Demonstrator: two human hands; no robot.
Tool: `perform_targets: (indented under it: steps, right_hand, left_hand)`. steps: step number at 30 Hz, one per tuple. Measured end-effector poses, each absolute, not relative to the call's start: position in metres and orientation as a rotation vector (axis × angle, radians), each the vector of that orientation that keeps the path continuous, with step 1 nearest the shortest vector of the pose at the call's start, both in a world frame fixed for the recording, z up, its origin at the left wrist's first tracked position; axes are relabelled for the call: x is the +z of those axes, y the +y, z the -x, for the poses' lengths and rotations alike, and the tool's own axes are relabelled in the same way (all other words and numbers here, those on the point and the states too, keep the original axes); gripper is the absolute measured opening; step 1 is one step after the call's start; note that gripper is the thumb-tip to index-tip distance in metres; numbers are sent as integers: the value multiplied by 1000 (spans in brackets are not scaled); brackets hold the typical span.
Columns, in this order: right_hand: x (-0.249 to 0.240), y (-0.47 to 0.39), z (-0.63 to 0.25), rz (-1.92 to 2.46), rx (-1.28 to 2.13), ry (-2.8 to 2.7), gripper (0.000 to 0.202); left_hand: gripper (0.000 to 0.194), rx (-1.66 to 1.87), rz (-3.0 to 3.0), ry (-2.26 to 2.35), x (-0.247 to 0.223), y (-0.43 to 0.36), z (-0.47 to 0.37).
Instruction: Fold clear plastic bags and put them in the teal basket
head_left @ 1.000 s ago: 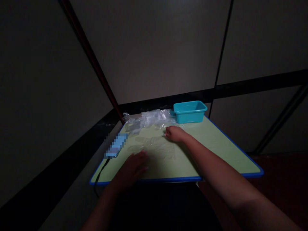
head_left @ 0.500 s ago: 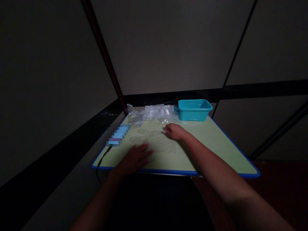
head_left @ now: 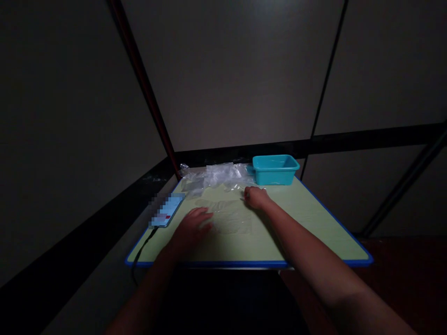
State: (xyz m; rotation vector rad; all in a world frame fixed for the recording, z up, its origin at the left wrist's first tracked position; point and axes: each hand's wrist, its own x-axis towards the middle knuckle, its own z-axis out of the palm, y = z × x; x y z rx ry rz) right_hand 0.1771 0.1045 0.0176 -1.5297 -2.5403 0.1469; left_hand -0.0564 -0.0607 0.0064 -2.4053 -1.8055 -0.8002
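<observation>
A clear disposable plastic glove (head_left: 232, 218) lies flat on the pale green table, its fingers pointing left and its cuff to the right. My left hand (head_left: 193, 225) is over the glove's finger end, fingers apart and slightly blurred; nothing is in it. At the far corner of the cuff, my right hand (head_left: 256, 197) is closed in a pinch on the glove's edge. The fingertips partly hide the film there. Just beyond both hands is a crumpled heap of clear plastic (head_left: 223, 176).
A turquoise plastic basin (head_left: 275, 176) stands at the back right, beside the plastic heap. On the left edge lies a phone (head_left: 169, 211), partly pixelated, with a black cable (head_left: 142, 251) hanging over the side. The table (head_left: 307, 228) has a blue rim, with walls behind and left.
My left hand has drawn back a little to the left, lifting off the glove's fingers. The right hand stays closed at the cuff. The whole view has shifted slightly.
</observation>
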Motion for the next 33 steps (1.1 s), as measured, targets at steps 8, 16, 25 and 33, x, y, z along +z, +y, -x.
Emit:
perform_targets:
  steps: [8, 16, 25, 33]
  right_hand:
    - [14, 110, -175, 1458, 225, -2533, 26]
    - [10, 113, -175, 1496, 217, -2548, 18]
    - [15, 111, -178, 1523, 198, -2548, 22]
    - [15, 110, -177, 1493, 165, -2571, 26]
  left_hand:
    - [30, -1044, 2095, -1998, 18, 30, 78]
    - [22, -932, 2188, -1792, 10, 15, 74]
    - [22, -913, 2292, -1774, 15, 6, 64]
    - [28, -842, 2644, -1641, 27, -48, 67]
